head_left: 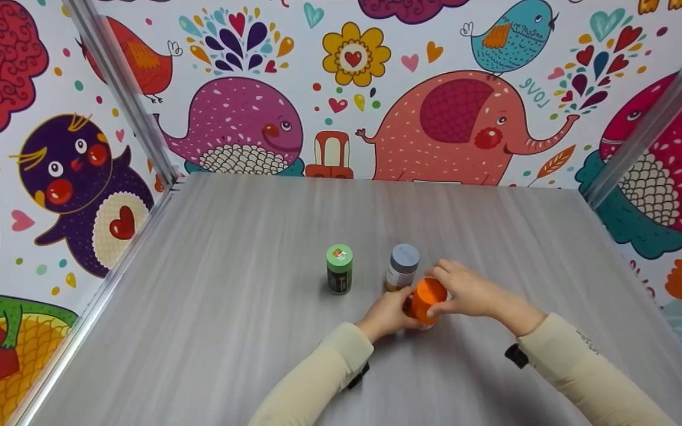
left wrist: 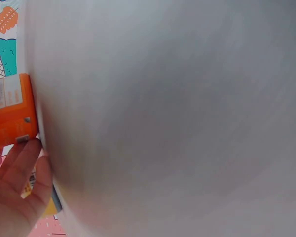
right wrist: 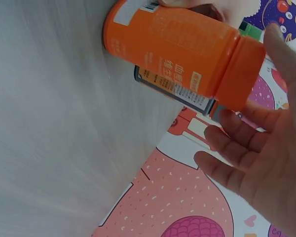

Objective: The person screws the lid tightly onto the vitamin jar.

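An orange plastic bottle (head_left: 421, 310) with an orange cap (right wrist: 241, 74) stands on the table. Its lower body is held by my left hand (head_left: 391, 313), thumb and fingers on either side. My right hand (head_left: 468, 290) pinches the cap between thumb and index finger, while its other fingers spread free of the bottle in the right wrist view. Just behind stands a bottle with a grey-blue lid (head_left: 405, 257), its lower part partly hidden by my left hand. To the left, apart from both hands, a dark bottle with a green lid (head_left: 340, 269) is upright.
The grey wood-grain table (head_left: 246, 248) extends around the bottles. Metal frame posts (head_left: 125, 89) rise at its back corners, and cartoon-printed panels (head_left: 353, 106) close off the back and sides.
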### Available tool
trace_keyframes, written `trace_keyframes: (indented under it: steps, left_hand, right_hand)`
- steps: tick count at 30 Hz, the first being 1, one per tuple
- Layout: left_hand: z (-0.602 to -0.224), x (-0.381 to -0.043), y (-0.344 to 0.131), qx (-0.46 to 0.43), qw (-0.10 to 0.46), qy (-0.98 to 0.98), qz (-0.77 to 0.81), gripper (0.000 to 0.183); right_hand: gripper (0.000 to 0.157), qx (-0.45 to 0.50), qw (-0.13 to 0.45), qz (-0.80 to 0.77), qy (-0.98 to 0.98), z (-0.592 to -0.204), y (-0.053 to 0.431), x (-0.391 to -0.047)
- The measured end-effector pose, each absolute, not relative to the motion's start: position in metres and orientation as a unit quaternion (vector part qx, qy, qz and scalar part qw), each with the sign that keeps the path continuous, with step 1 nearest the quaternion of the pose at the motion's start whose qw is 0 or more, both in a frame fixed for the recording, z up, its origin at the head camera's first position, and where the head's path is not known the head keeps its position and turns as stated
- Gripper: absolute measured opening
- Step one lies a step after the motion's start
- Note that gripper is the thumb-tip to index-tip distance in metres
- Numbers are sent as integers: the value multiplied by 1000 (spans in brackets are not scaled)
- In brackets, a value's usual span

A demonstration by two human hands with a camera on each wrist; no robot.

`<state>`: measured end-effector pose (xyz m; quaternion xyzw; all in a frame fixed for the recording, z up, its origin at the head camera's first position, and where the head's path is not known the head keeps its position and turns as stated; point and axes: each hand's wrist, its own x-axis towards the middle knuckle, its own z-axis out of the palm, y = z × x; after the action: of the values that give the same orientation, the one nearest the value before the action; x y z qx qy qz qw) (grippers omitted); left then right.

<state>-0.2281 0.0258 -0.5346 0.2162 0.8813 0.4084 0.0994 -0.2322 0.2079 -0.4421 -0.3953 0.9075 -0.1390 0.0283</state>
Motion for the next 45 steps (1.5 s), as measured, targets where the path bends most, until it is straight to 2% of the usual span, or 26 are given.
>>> trace_keyframes:
  steps: [4, 11, 22, 38, 45]
  left_hand:
    - [-534, -227, 26, 213, 97, 881, 412, 52]
    - [-534, -227, 27, 194, 114, 879, 420, 49]
    - [-534, -227, 27, 199, 110, 879, 418, 53]
    - [-534, -229, 26, 213, 110, 878, 414, 52]
    - [-534, -227, 26, 214, 104, 877, 416, 54]
  right_hand:
    - [64, -431, 82, -164, 884, -435, 212, -234]
    - [54, -472, 118, -141, 862, -428, 215, -235]
    - [43, -470, 95, -129, 868, -429, 211, -235]
    - [46, -394, 6, -71, 917, -439, 204, -234]
    - [54, -443, 73, -126, 885, -433, 210, -237]
